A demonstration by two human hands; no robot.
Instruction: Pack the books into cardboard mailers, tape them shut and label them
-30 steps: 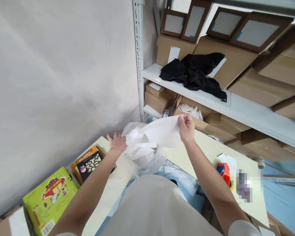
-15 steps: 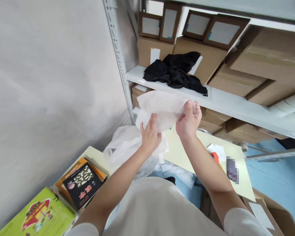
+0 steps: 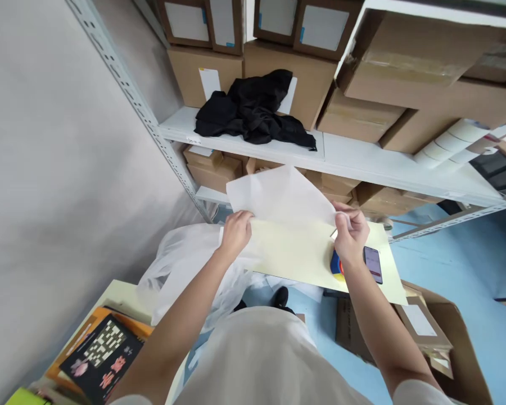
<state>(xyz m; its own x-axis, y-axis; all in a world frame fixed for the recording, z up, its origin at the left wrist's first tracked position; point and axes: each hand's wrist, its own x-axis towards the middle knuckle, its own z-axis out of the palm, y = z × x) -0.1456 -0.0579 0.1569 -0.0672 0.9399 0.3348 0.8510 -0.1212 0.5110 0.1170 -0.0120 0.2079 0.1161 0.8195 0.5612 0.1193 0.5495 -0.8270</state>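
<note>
A thin, translucent white sheet [image 3: 278, 194], perhaps plastic or soft paper, is stretched between my two hands above the pale yellow table [image 3: 295, 250]. My left hand [image 3: 236, 233] has its fingers closed on the sheet's lower left edge. At the right end, my right hand [image 3: 351, 233] pinches a bunched corner between thumb and fingers. Just below that hand, a blue, red and yellow object [image 3: 336, 265] is partly covered by my wrist. A phone [image 3: 373, 264] lies to its right on the table. Left of the table bulges a heap of white plastic [image 3: 172, 253].
Ahead, a white metal shelf [image 3: 358, 166] bears cardboard boxes [image 3: 396, 73], a crumpled black cloth [image 3: 257, 109] and white rolls [image 3: 447, 143]. Books [image 3: 105, 349] are stacked at lower left beside the wall [image 3: 59, 185]. An opened carton [image 3: 459, 337] stands on the blue floor at lower right.
My left hand has gone from loose, spread fingers to closing on the sheet's edge. My hands are farther apart and the sheet is wider and flatter. The view has shifted right.
</note>
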